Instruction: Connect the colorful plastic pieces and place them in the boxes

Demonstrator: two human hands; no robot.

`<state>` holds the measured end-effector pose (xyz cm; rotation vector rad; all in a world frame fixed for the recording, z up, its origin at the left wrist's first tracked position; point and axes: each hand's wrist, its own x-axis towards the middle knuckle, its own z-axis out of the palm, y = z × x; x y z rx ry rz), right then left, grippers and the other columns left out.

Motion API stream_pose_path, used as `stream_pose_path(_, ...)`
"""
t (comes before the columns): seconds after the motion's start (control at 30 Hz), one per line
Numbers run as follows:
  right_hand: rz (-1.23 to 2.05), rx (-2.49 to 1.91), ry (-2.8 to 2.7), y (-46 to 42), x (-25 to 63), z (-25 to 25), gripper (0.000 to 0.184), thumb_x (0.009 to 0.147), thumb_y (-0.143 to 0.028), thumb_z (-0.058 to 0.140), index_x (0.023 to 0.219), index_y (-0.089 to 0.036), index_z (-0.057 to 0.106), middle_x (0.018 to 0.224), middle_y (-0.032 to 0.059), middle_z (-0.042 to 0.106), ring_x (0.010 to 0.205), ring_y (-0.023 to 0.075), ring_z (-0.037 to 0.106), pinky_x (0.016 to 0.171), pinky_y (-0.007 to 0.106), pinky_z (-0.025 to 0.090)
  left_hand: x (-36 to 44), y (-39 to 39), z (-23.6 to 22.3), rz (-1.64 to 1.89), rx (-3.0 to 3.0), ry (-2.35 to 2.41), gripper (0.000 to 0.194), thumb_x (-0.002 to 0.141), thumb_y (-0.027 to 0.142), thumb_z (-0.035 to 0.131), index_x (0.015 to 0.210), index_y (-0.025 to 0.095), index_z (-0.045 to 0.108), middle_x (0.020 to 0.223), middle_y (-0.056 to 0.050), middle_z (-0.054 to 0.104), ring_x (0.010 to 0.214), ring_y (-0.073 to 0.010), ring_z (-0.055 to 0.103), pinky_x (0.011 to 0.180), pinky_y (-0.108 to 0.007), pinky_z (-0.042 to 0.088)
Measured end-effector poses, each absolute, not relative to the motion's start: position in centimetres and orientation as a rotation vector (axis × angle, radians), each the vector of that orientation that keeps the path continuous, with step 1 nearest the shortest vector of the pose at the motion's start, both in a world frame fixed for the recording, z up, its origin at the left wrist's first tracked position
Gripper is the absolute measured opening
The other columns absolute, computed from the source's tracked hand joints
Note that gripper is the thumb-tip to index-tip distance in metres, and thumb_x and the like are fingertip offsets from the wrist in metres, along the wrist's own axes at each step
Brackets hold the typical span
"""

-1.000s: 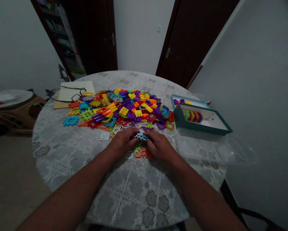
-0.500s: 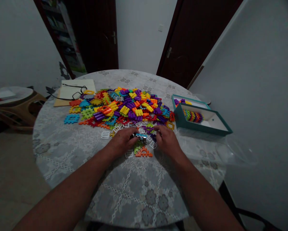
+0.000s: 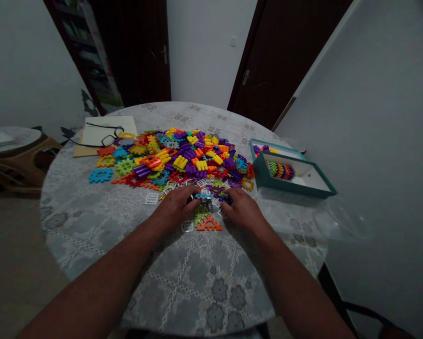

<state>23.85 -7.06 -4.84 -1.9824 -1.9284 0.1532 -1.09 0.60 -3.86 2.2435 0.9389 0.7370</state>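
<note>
My left hand [image 3: 178, 205] is closed, thumb against fingers, on a light-blue notched building piece [image 3: 204, 197]. Opposite it, my right hand [image 3: 244, 207] curls its thumb and fingers around a dark purple building piece [image 3: 227, 199], partly hidden by the fingers. Between and below the hands lie a green piece [image 3: 200, 215] and an orange triangular piece [image 3: 210, 223] with an arched opening. Small white window-lattice pieces are scattered around, one [image 3: 187, 226] beneath my left hand and another [image 3: 151, 198] farther left.
Beyond my hands a large heap of colourful plastic pieces [image 3: 186, 157] spreads over the round table [image 3: 183, 282]. A green box [image 3: 292, 181] with beaded rings stands at the right, beside a clear plastic cover [image 3: 341, 223]. Eyeglasses [image 3: 108, 140] rest on a pad [image 3: 128, 126] at the left.
My right hand has come down and closed around the dark purple piece. My left hand keeps its hold on the light-blue piece. The view has shifted slightly.
</note>
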Motion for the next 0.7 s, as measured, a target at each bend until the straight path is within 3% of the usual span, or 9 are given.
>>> stream_pose_path(0.1,-0.02,-1.932,-1.869,-6.5,24.3,-5.7,0.036,0.103,-0.029,0.06,0.133,-0.014,0.072,0.129,0.0191,0.071,0.124,0.0329,0.064,0.11,0.045,0.051,-1.2,0.7,-4.1,0.741,2.262,0.955,0.012,0.099,0.028,0.066,0.108,0.026,0.074,0.101,-0.006,0.078,0.088,-0.0234,0.069,0.09,-0.04,0.054)
stream_pose_path(0.23,-0.247,-1.956,-1.78,-5.5,24.3,-7.2,0.045,0.104,-0.029,0.058,0.143,-0.009,0.067,0.15,0.0258,0.059,0.142,0.0377,0.052,0.121,0.053,0.043,-1.2,0.9,-4.5,0.755,2.3,0.951,0.015,0.098,0.027,0.066,0.11,0.026,0.074,0.103,-0.007,0.079,0.091,-0.0244,0.07,0.091,-0.04,0.055)
stream_pose_path(0.4,-0.276,-2.077,-1.691,-4.1,23.6,-8.1,0.051,0.103,-0.037,0.064,0.148,-0.014,0.065,0.165,0.0252,0.045,0.152,0.0407,0.042,0.125,0.059,0.037,-1.1,0.9,-4.6,0.754,2.341,0.917,0.017,0.098,0.028,0.064,0.112,0.025,0.074,0.106,-0.008,0.079,0.094,-0.0255,0.072,0.093,-0.04,0.056)
stream_pose_path(0.6,-0.204,-2.284,-1.617,-3.3,23.4,-7.4,0.047,0.106,-0.045,0.061,0.144,-0.019,0.069,0.164,0.0244,0.047,0.147,0.0424,0.049,0.118,0.063,0.04,-1.2,0.9,-4.6,0.775,2.336,0.915,0.019,0.097,0.03,0.065,0.113,0.025,0.074,0.106,-0.007,0.079,0.094,-0.0258,0.073,0.093,-0.04,0.057)
stream_pose_path(0.7,-0.195,-2.267,-1.682,-3.7,23.2,-6.8,0.043,0.107,-0.045,0.059,0.137,-0.017,0.073,0.156,0.0235,0.054,0.138,0.0399,0.055,0.115,0.057,0.044,-1.3,0.9,-4.6,0.785,2.323,0.924,0.02,0.096,0.03,0.066,0.113,0.026,0.075,0.105,-0.007,0.08,0.093,-0.0256,0.073,0.092,-0.04,0.057)
